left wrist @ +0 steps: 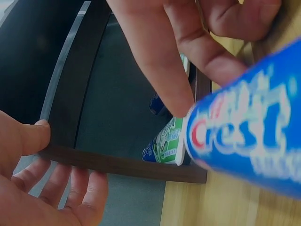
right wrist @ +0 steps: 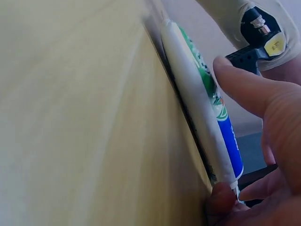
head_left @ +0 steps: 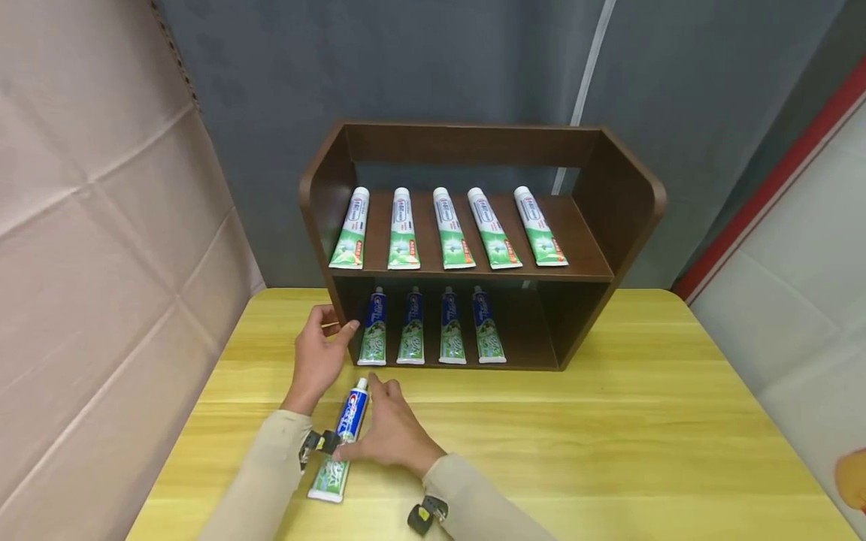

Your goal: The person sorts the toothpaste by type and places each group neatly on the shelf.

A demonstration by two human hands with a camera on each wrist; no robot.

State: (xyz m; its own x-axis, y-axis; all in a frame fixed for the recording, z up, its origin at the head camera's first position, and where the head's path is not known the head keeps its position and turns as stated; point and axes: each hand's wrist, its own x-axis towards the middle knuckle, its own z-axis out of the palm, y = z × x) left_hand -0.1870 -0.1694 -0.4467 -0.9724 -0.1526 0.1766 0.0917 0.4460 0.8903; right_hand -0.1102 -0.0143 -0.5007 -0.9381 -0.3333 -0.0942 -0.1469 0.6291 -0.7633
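Note:
A Crest toothpaste tube, blue and green with a white cap, lies on the table, cap toward the shelf. My right hand is spread at its right side, with fingertips right by the cap end. In the right wrist view the thumb stands apart from the tube. My left hand grips the left side panel of the dark brown two-tier shelf, thumb on one face and fingers on the other. Several similar Crest tubes lie in a row on the lower tier.
White and green toothpaste tubes lie side by side on the upper tier. The shelf stands at the back of a yellow wood-grain table. A grey curtain hangs behind, and pale cloth covers the left side.

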